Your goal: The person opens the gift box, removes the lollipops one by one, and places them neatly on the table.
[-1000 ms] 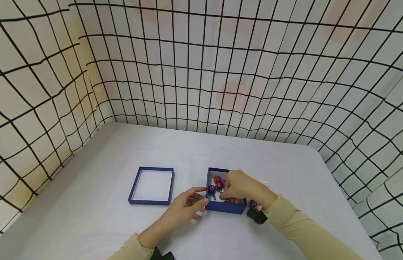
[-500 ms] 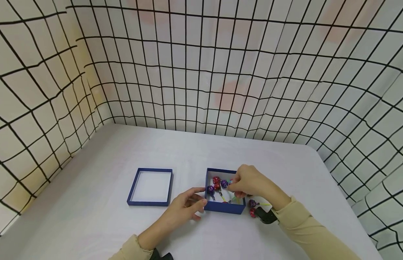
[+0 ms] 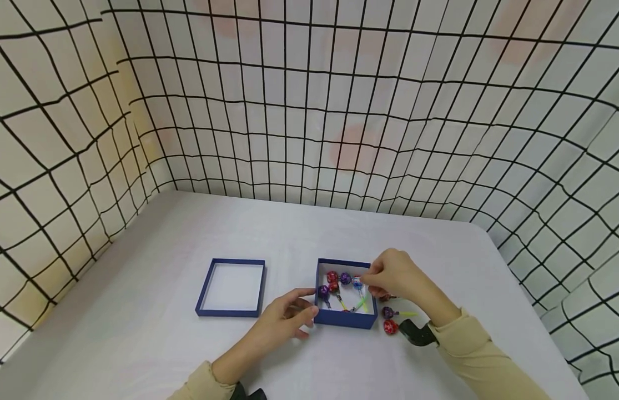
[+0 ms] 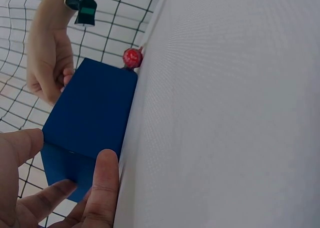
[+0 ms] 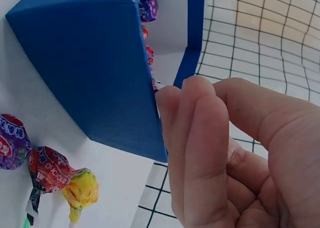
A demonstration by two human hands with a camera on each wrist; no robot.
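Note:
My left hand point(image 3: 291, 314) is at the left side of an open blue box point(image 3: 345, 318), its spread fingertips against the wall in the left wrist view. Several wrapped lollipops lie in the box, among them a red lollipop point(image 3: 332, 276), a purple lollipop point(image 3: 345, 278) and a blue lollipop point(image 3: 357, 283). At the box's right rim is my right hand point(image 3: 393, 272), fingertips beside the blue lollipop. The right wrist view shows its fingers point(image 5: 205, 133) fairly straight, nothing visible gripped between them.
A blue-edged box lid point(image 3: 231, 314) lies inside up on the white table, left of the box. Right of the box lie several loose lollipops, including a red lollipop point(image 3: 390, 326), a purple lollipop point(image 3: 387, 313) and a yellow lollipop point(image 5: 82, 190). Black-gridded white walls point(image 3: 309, 111) surround the table.
My right hand has moved from deep inside the box up and rightward to its right rim, uncovering the blue lollipop and the loose ones outside. The left hand stays in place.

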